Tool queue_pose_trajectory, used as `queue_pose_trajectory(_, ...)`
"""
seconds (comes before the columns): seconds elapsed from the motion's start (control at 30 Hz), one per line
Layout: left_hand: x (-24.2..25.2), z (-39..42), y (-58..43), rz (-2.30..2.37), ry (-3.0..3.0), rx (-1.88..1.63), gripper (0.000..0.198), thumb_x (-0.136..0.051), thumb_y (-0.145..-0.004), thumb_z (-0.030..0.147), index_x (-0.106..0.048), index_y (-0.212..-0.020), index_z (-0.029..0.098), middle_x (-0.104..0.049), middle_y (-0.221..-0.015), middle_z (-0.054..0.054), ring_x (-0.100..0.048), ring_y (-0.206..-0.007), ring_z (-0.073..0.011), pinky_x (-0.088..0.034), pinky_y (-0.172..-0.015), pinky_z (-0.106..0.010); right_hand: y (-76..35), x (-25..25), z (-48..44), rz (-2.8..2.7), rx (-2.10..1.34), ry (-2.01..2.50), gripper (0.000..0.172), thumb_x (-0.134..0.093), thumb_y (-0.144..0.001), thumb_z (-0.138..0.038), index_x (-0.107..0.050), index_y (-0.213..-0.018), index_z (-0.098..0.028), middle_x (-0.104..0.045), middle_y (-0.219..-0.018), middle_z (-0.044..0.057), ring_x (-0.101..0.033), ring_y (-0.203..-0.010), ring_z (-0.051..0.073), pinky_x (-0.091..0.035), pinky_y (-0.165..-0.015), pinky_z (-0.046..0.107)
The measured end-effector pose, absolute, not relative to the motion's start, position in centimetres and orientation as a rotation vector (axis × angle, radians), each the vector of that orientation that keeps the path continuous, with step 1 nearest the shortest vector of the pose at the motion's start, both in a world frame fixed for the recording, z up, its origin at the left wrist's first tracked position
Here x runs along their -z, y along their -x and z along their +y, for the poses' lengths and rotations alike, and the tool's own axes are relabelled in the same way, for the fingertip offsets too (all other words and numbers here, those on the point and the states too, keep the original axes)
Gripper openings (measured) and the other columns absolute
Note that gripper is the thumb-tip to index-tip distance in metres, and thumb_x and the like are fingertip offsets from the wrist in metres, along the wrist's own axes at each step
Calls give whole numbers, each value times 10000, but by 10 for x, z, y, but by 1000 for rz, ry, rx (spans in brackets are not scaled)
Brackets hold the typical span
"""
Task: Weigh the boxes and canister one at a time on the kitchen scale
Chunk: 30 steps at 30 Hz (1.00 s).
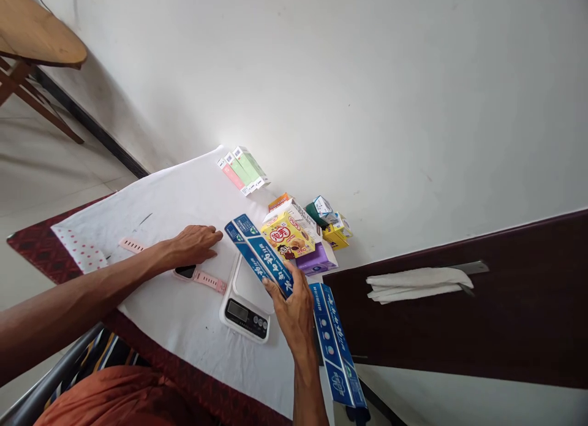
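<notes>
My right hand [296, 312] grips a long blue toothpaste box [255, 245] by its lower end, with the box tilted over a white digital scale [243, 322]. Part of the scale's platform is hidden beneath the box. My left hand [195, 245] reaches across the white cloth, fingers stretched out and nothing visible in them. Close below that hand lies a smartwatch with a pink strap [209, 280], partly covered by my left forearm. A yellow snack box [288, 236] stands just beyond the held box.
Two green boxes and a pink box [233, 173] lie at the table's far edge. Behind the yellow box are a purple box [318, 259] and several others. Another blue toothpaste box [337, 346] lies at the right edge. A white towel [418, 284] hangs beside the wall.
</notes>
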State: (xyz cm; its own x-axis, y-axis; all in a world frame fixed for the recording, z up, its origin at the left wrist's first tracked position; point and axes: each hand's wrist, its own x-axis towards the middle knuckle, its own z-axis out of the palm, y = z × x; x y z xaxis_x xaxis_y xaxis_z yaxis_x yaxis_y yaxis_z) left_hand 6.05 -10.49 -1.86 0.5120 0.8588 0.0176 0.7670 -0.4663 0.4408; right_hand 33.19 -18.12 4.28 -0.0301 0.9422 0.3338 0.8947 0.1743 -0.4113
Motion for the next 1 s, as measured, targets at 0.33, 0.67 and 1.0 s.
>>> queue_pose_trajectory(0.33, 24, -103, -63, 1352, -2402, -346, 225, -574, -950, 267, -594, -1157, 180, -677, -1144, -131, -691, -1030, -276, -517, -818, -359, -246, -55, -78, -1996, -308, 1485, 481, -680, -832, -496, -628, -1202, -193, -696, -1213, 114, -642, -1100, 275, -506, -973, 417)
queue_pose_trajectory(0.67, 27, -104, -67, 1365, -2400, -391, 178, -618, -923, 252, -596, -1086, 185, -685, -1097, -136, -698, -1021, -285, -555, -829, -385, -179, -20, 20, -2147, -435, 1510, 421, -728, -778, -450, -605, -1114, -228, -711, -1177, 77, -645, -1101, 252, -484, -996, 404)
queue_pose_trajectory(1.0, 28, -103, -69, 1340, -2393, -383, 198, -620, -929, 248, -599, -1106, 163, -679, -1117, -153, -690, -1032, -299, -554, -813, -393, -150, 17, 47, -2159, -451, 1538, 454, -720, -791, -432, -564, -1162, -222, -684, -1235, 86, -632, -1128, 232, -473, -993, 374)
